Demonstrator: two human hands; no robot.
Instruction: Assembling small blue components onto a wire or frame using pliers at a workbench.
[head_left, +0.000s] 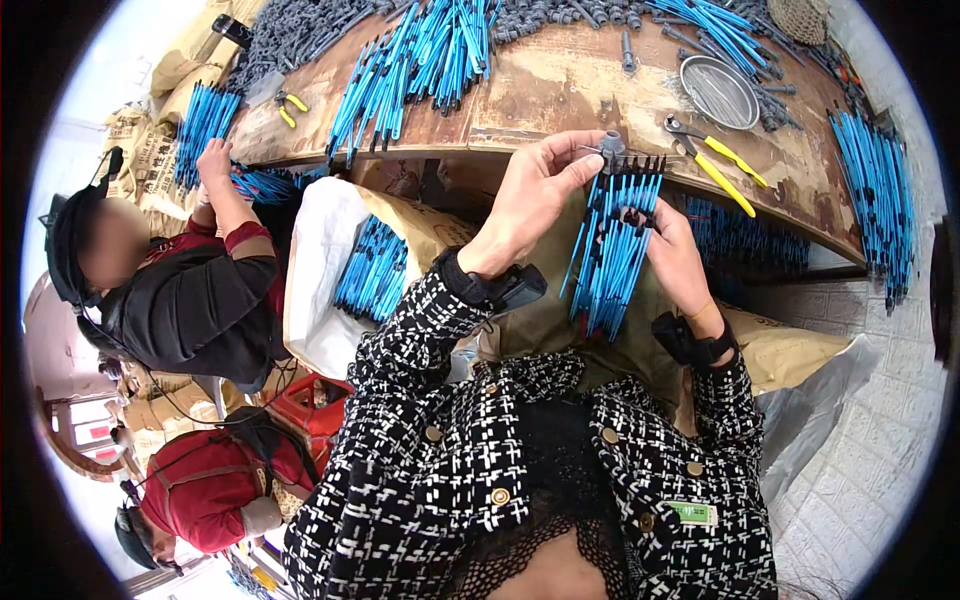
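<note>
My left hand (535, 195) is raised in a pinch, thumb and forefinger at a grey plastic fitting (611, 145) on top of a bundle. A thin metal wire crosses beside the fitting. Below it hangs the bundle of thin blue rods (612, 255) with black tips and some red ends. My right hand (678, 255) grips this bundle from the right side, its fingers partly hidden behind the rods. Both hands are in front of the table's near edge. Cutting pliers with yellow handles (715, 163) lie on the table just right of the bundle.
The worn wooden table (560, 90) bears piles of blue rods (425, 65), grey fittings (305, 45) and a round metal dish of thin wires (720, 92). A lined sack (320, 260) holds more rods. At left, one co-worker (190, 300) handles rods; another (215, 485) is lower.
</note>
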